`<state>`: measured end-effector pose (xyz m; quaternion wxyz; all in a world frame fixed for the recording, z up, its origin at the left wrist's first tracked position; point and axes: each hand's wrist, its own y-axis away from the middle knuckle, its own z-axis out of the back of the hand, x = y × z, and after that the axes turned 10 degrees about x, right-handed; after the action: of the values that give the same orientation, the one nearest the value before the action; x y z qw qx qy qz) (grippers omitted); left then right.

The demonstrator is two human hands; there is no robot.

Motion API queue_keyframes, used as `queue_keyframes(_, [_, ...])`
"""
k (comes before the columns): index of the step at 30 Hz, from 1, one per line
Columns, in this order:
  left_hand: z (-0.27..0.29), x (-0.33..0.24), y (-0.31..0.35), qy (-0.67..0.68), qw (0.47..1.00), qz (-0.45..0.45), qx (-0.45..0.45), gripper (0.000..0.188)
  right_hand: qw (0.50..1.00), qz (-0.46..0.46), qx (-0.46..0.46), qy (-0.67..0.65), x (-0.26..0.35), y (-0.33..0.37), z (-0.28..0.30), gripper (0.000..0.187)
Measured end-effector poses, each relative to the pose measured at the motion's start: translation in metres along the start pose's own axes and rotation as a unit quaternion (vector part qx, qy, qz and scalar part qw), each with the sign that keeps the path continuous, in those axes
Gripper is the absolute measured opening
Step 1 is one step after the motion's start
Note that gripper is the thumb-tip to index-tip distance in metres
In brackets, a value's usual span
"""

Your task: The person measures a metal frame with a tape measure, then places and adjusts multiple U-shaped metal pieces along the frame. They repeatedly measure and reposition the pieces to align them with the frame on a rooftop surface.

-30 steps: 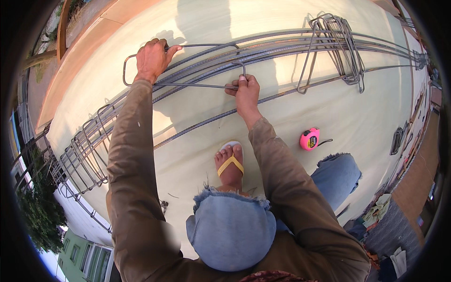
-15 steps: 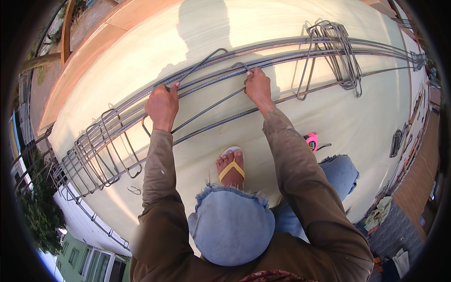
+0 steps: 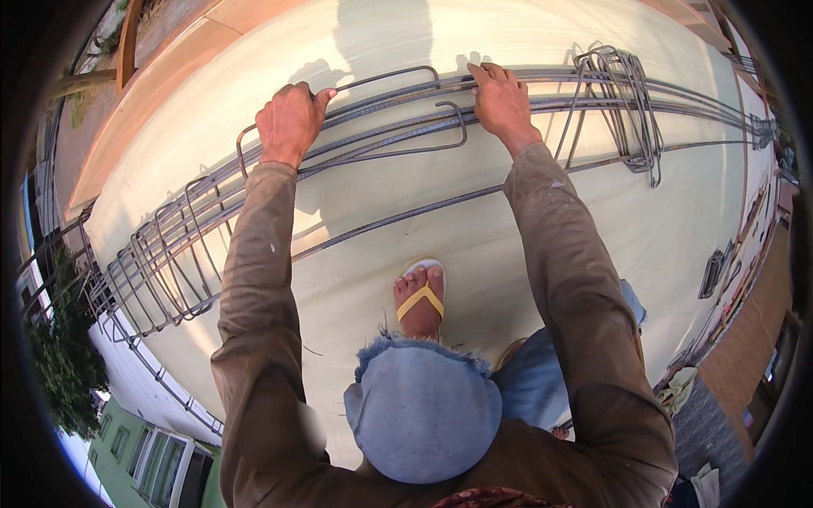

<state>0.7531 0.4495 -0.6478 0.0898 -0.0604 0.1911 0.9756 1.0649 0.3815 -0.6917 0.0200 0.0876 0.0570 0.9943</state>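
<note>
A bent steel stirrup (image 3: 389,74) sits around several long rebars (image 3: 389,118), its hooked ends on the right. My left hand (image 3: 290,123) is closed on the stirrup's left part, thumb toward its upper leg. Beyond the stirrup's right end, my right hand (image 3: 505,102) lies over the upper rebars with its fingers stretched out, holding nothing that shows. Whether its palm presses on the bars is hidden. One separate rebar (image 3: 406,207) runs nearer to me. Further stirrups (image 3: 174,254) stand spaced along the bars at the left.
A bunch of loose stirrups (image 3: 622,106) hangs on the bars at the right. My foot in a yellow-strapped sandal (image 3: 421,296) rests on the pale surface (image 3: 474,237). A small dark bundle of wire pieces (image 3: 716,271) lies far right. An orange-brown ledge (image 3: 161,110) borders the far left.
The stirrup has turned from a slant to lie along the bars. My right hand has let go of it and moved up and right. The pink tape measure is now out of sight.
</note>
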Motion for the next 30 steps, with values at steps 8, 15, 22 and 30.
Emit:
queue_keyframes(8, [-0.040, 0.008, 0.019, 0.088, 0.992, 0.080, -0.049, 0.057, 0.989, 0.031, 0.143, -0.016, -0.025, -0.012, -0.021, 0.033])
queue_keyframes(15, [-0.034, 0.033, 0.052, 0.445, 0.878, 0.088, -0.151, 0.050, 0.985, -0.005, 0.011, -0.172, -0.009, 0.002, -0.010, 0.037])
queue_keyframes(22, [-0.010, -0.034, 0.116, 0.503, 0.862, 0.002, -0.069, 0.034, 0.796, -0.070, 0.010, -0.601, 0.091, 0.088, -0.005, 0.036])
queue_keyframes(30, [0.033, -0.145, 0.155, 0.653, 0.752, -0.080, 0.048, 0.021, 0.545, -0.119, 0.088, -0.826, 0.090, 0.155, 0.022, 0.057])
